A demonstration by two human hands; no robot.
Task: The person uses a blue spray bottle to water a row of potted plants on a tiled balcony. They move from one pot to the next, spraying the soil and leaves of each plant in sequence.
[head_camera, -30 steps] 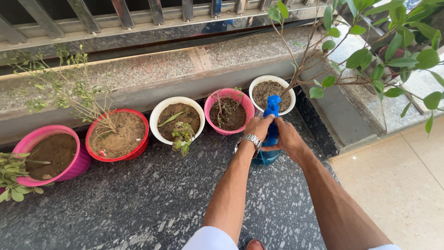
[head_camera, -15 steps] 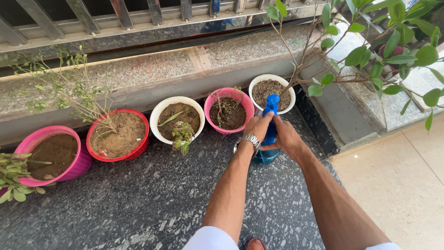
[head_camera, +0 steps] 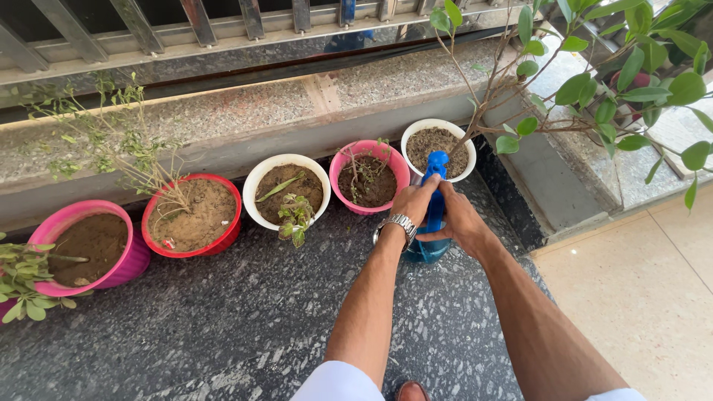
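Head view, grip: both hands are wrapped around a blue spray bottle [head_camera: 433, 215], which stands between them over the dark speckled stone floor [head_camera: 186, 327].
Left hand [head_camera: 412, 204]: clenched on the bottle's left side, fingers curled up toward the blue spray head; a metal wristwatch [head_camera: 397, 225] sits on the wrist just below.
Right hand [head_camera: 458, 219]: clasped on the bottle's right side, thumb toward the neck, pressed against the bottle opposite the left hand.
Bottle: upright, its blue top poking above the fingers, its round darker base showing beneath the hands.
Just beyond the grip: a white pot [head_camera: 416, 131] of bare soil, its rim right behind the spray head, with a thin woody stem rising from it.
Left of the grip: a pink pot [head_camera: 342, 165] with small sprouts, near the left hand.
Farther left: a second white pot [head_camera: 256, 174] with a small green plant, then a red pot [head_camera: 230, 230] holding a wispy shrub, then a magenta pot [head_camera: 130, 256] well apart.
Right and above the grip: leafy branches [head_camera: 594, 82] spreading over a stone step.
Behind the pots: a stone ledge [head_camera: 223, 119] under metal railings.
Below the grip: both forearms reaching out from white sleeves.
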